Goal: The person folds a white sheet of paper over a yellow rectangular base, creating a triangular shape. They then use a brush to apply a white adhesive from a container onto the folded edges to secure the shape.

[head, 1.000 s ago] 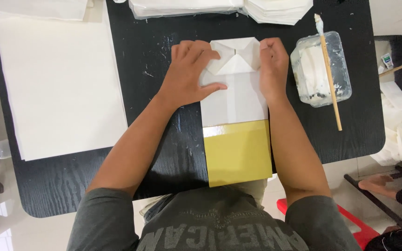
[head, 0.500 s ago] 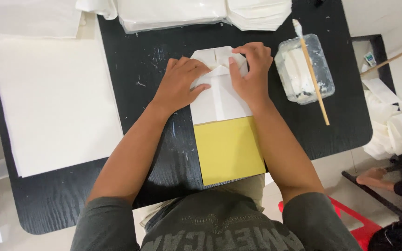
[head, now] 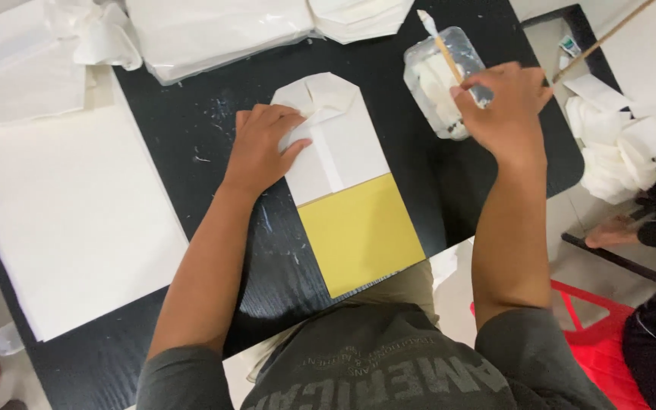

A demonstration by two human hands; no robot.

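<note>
Hands: left [head: 261,148] pins white/yellow folded bag [head: 343,178].

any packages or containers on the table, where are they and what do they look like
Clear plastic tub: right of the folded paper, under the right hand, rectangular, white paste inside.
Plastic-wrapped pack: top edge of the black table, flat, white.
Small tube: far right, off the table, white and green.

Left hand [head: 263,148] pressing folded white paper [head: 335,140], right hand [head: 504,106] gripping brush [head: 440,45] over plastic tub [head: 438,87]
</note>
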